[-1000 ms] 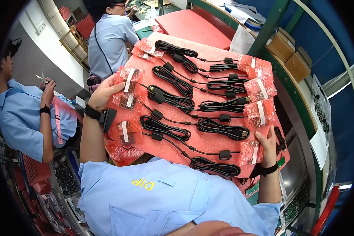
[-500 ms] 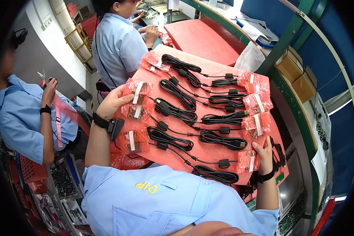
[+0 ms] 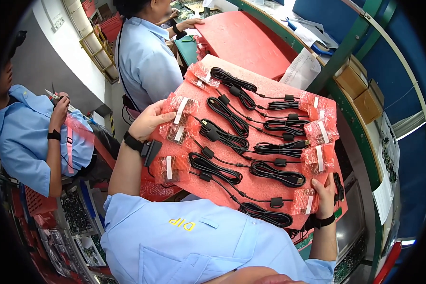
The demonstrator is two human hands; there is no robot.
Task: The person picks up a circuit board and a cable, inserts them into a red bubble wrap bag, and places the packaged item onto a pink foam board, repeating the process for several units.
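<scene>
Between my hands is a pink foam sheet (image 3: 244, 182), tilted, loaded with several bundled black cables (image 3: 227, 116). Each cable I can follow runs to a red bubble-wrap packet (image 3: 177, 109) with a white strip, and the packets line the sheet's left and right sides. My left hand (image 3: 151, 120) grips the left edge, thumb on top next to a packet. On the near right edge, my right hand (image 3: 323, 195) holds on beside another bubble-wrap packet (image 3: 304, 201). The fingers under the sheet are hidden on both sides.
Ahead, a co-worker (image 3: 149, 66) touches a large red sheet (image 3: 246, 40) on the bench. Another person (image 3: 42, 137) at left holds pliers-like cutters (image 3: 53, 94). Cardboard boxes (image 3: 359, 87) and a green post (image 3: 336, 57) stand at right. Racks of circuit boards (image 3: 75, 213) sit lower left.
The foam sheet, its cables and both my hands have shifted slightly right. The co-worker ahead has moved a hand onto the large red sheet.
</scene>
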